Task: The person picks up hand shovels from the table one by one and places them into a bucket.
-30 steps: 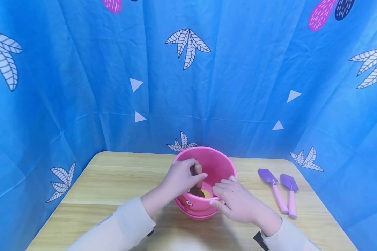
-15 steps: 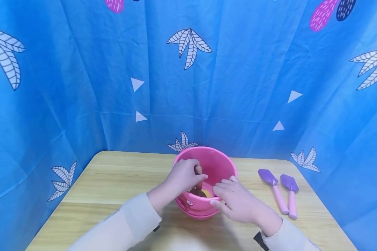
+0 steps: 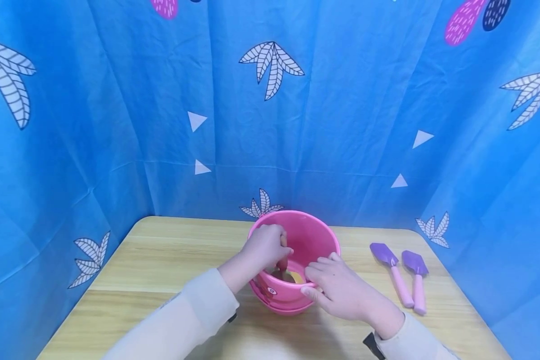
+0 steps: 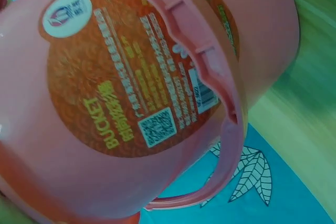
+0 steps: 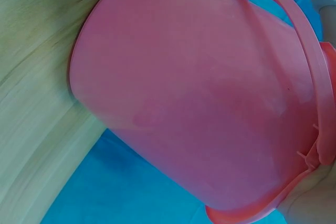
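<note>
A pink bucket [image 3: 312, 245] stands on the table, its mouth facing up. My left hand [image 3: 262, 246] reaches over the rim and grips the upright reddish-brown handle [image 3: 282, 256] of a tool. The tool's lower end is dark and mostly hidden behind the bucket's near wall. Beside it at the bottom shows a yellow piece [image 3: 296, 276], too small to identify. My right hand [image 3: 339, 289] holds the near right rim, fingers inside and thumb outside. In the left wrist view, the bail [image 4: 207, 59] hangs down across the orange label [image 4: 121, 87].
Two spatulas with purple blades lie at the right: the left spatula [image 3: 401, 286] and the right spatula [image 3: 418, 295], their pink handle ends close together. A wooden table [image 3: 162, 260] is under everything. A blue patterned curtain [image 3: 270, 135] surrounds its back and sides.
Inside the bucket, my left hand and the gripped handle have shifted slightly, the forearm moving a little to the right. My right hand and the bucket stay where they were.
</note>
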A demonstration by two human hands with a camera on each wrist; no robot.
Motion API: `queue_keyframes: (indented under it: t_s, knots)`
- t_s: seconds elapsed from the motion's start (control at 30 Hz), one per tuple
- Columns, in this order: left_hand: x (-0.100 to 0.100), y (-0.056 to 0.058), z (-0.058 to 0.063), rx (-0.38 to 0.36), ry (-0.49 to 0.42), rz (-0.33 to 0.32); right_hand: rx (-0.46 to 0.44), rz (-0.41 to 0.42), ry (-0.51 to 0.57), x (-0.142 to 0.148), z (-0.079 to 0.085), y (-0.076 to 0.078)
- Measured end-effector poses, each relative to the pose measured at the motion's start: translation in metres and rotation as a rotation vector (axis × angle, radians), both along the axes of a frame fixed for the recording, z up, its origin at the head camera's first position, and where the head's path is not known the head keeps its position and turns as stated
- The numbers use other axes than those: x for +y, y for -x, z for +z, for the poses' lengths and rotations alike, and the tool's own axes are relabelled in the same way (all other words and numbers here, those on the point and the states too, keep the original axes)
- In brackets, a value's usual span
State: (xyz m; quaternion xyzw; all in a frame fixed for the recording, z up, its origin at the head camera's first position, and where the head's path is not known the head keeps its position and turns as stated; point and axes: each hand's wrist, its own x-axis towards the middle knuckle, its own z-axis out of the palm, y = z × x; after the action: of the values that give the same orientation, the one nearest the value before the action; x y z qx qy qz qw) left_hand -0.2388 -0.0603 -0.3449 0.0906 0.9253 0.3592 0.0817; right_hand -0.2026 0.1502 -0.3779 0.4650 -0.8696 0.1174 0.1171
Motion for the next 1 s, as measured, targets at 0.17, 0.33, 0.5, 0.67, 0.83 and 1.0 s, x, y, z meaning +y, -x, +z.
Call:
queue_keyframes:
  t_s: [0.17, 0.33, 0.5, 0.67, 0.83, 1.0]
  knots:
    - [0.0, 0.006, -0.001, -0.019, 0.012, 0.014, 0.002, 0.003, 0.0, 0.0, -0.001, 0.0]
    - [0.0, 0.011, -0.002, -0.027, 0.012, 0.027, 0.002, -0.005, 0.0, 0.0, -0.001, -0.001]
    - [0.001, 0.013, -0.003, -0.022, -0.011, 0.062, 0.008, -0.007, -0.002, 0.0, -0.001, -0.001]
    - [0.0, 0.013, -0.003, -0.015, -0.034, 0.077, 0.007, 0.002, 0.006, 0.0, -0.001, -0.001]
    - [0.0, 0.012, -0.002, 0.004, -0.04, 0.084, 0.012, 0.01, 0.013, 0.0, 0.0, 0.0]
    - [0.0, 0.01, -0.003, 0.021, -0.063, 0.091, 0.018, 0.01, 0.008, 0.0, 0.0, 0.0]
